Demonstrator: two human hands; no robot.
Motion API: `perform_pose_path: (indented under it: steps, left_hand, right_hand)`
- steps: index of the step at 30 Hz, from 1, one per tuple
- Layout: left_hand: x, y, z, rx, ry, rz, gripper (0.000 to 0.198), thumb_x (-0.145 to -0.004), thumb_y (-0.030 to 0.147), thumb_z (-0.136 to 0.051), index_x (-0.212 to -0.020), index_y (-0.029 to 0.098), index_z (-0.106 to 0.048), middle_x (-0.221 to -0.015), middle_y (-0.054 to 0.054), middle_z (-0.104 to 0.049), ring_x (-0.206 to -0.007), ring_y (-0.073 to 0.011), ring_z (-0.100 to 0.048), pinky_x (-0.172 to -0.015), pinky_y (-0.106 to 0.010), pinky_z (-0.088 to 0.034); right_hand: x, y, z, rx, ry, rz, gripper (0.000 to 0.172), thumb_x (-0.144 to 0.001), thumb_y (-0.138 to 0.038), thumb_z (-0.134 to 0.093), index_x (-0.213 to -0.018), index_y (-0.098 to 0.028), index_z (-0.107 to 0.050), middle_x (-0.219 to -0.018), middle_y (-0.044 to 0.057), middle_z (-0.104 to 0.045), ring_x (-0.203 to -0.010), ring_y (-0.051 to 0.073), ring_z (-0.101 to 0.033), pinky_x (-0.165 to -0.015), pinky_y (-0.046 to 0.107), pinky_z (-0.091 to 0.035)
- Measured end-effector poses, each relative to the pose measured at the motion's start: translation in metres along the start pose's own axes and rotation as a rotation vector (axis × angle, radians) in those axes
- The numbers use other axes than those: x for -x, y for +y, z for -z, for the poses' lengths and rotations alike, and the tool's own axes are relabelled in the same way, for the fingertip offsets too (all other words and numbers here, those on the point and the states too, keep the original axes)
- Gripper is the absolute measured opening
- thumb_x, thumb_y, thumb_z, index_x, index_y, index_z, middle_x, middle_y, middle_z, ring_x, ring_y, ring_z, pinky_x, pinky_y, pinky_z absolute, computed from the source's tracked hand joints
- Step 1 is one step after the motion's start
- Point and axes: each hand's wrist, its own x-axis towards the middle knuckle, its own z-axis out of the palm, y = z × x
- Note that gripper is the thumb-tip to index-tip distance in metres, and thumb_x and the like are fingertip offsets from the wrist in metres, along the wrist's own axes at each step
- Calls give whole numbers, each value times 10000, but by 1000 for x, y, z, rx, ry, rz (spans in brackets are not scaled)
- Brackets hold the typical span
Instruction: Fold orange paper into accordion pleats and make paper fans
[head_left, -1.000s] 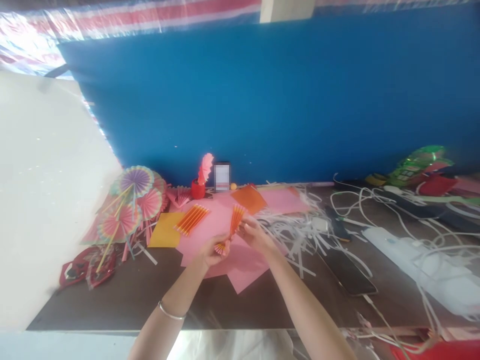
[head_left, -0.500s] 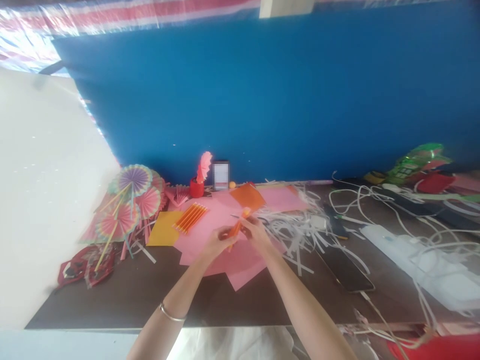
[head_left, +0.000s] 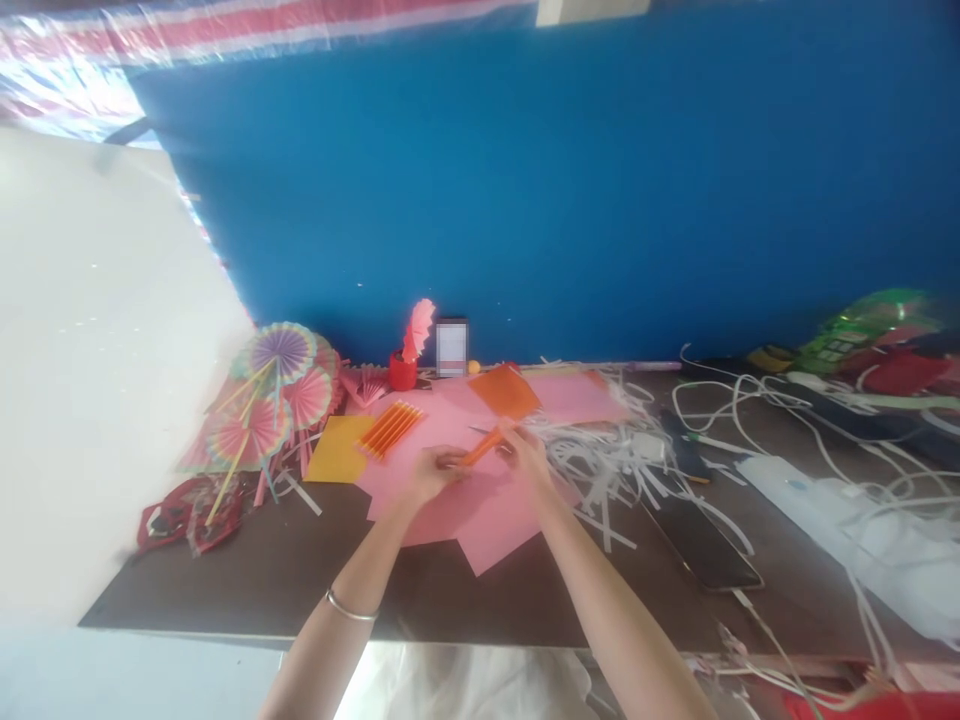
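Between my two hands is a narrow folded strip of orange paper (head_left: 482, 448), held over pink sheets (head_left: 495, 520). My left hand (head_left: 435, 472) pinches its lower left end, and my right hand (head_left: 523, 450) grips the upper right end. A thin pointed tool (head_left: 478, 430) lies or sticks out near my right fingers; its kind is unclear. Left of my hands, a pleated orange paper (head_left: 390, 428) rests partly on a yellow sheet (head_left: 334, 452). Behind them lies a flat orange sheet (head_left: 505, 391).
Paper fans (head_left: 274, 350) stand at the left beside red glittery items (head_left: 191, 515). A red pot (head_left: 403, 371) and a small upright screen (head_left: 452, 348) are at the back. White paper strips (head_left: 600, 460), a phone (head_left: 701, 545) and tangled cables (head_left: 750, 395) lie to the right.
The orange strip has tilted flatter between my hands, and my right hand has shifted slightly. The whole view has moved a little, so things appear further right.
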Motion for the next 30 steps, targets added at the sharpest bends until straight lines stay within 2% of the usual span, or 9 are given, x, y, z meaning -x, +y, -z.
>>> perform_pose_path:
  steps: [6,9,12,15,18,20,23,26,30]
  left_hand:
    - [1,3,19,-25,36,-70,288,-683,306,-701,-945,187,-694,-1076,-82,-663,-976,-209,-606,-879,-324,-449]
    - [0,0,31,-64,83,-16,270,-646,243,-725,-900,155,-698,-974,-93,-691,-884,-198,-632,-810,-306,-475]
    - [0,-8,43,-126,112,-37,233,-638,222,-723,-852,131,-699,-865,-92,-705,-820,-195,-644,-756,-305,-496]
    - [3,-19,52,-219,218,-108,181,-658,212,-699,-818,127,-695,-836,-90,-702,-793,-193,-650,-729,-308,-512]
    - [7,-27,57,-380,338,-213,115,-689,191,-663,-787,136,-689,-862,-85,-686,-785,-178,-645,-740,-309,-513]
    - [10,-30,57,-455,374,-267,81,-716,180,-633,-765,141,-684,-835,-75,-678,-761,-166,-638,-724,-301,-513]
    - [12,-30,58,-507,371,-319,66,-736,164,-611,-741,143,-673,-776,-59,-674,-724,-154,-627,-688,-280,-504]
    - [13,-32,58,-593,354,-389,74,-749,154,-596,-717,147,-662,-738,-46,-663,-694,-145,-607,-668,-267,-485]
    - [10,-38,58,-700,339,-446,108,-761,115,-556,-731,147,-654,-748,-51,-660,-711,-153,-593,-682,-273,-462]
  right_hand:
    - [-7,3,10,14,26,-25,195,-589,-304,-766,-629,-210,-599,-629,-22,-587,-577,110,-557,-543,224,-479]
    - [-7,3,12,66,-18,-43,183,-583,-299,-767,-630,-203,-619,-652,1,-616,-616,141,-587,-581,257,-497]
    - [-4,5,9,196,-79,-36,209,-590,-336,-752,-674,-183,-637,-729,33,-653,-685,171,-617,-603,271,-502]
    - [-3,10,5,317,-87,-25,314,-554,-355,-753,-761,-164,-615,-680,36,-658,-607,173,-614,-490,251,-454]
    - [-6,17,3,481,-100,-12,328,-553,-345,-730,-781,-162,-583,-534,3,-611,-427,137,-527,-385,232,-362]
    - [-9,22,3,680,-124,53,259,-609,-364,-667,-747,-163,-578,-516,6,-601,-402,135,-505,-390,247,-370]
    - [-10,27,4,972,-118,247,166,-661,-337,-584,-702,-176,-575,-611,39,-640,-536,178,-586,-519,297,-453]
    - [-5,26,4,1154,-154,434,97,-685,-281,-536,-673,-193,-573,-675,47,-646,-668,204,-604,-665,341,-469]
    - [-2,12,6,1261,-129,565,83,-684,-262,-548,-658,-200,-597,-786,64,-656,-838,234,-576,-813,367,-429]
